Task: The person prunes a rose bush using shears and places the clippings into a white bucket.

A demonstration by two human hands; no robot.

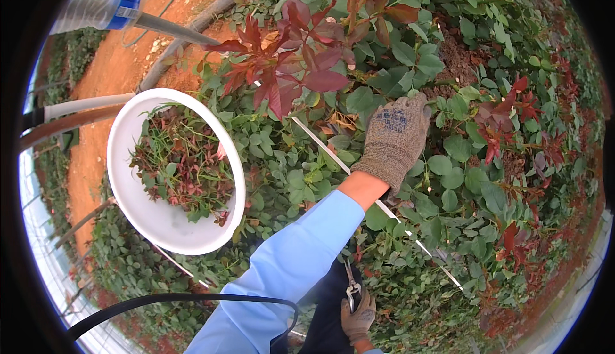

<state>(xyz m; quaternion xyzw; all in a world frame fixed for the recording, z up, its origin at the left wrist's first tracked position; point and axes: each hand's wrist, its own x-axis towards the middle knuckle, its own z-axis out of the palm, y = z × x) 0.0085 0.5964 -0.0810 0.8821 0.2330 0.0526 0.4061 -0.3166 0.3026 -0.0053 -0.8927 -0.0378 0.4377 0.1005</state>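
Note:
My left hand (396, 135), in a grey-brown knit work glove with blue printing, reaches into the leafy rose bushes (451, 176). Its fingers curl down beside a green stem (434, 100); the foliage and the hand itself hide whether they grip it. Lower down, close to my dark trousers (324, 320), my right hand (359, 314) wears a matching glove. It holds pruning shears (353, 289), whose blades point away from me. To the left sits a white plastic bucket (178, 241), partly filled with clipped leaves, red shoots and grass (187, 162).
A taut white line (322, 145) runs diagonally through the bushes under my left forearm. A metal pole capped with a plastic bottle (96, 8) juts in at upper left. Dark red rose shoots (298, 61) stand above the leaves. A black strap (182, 297) crosses my sleeve.

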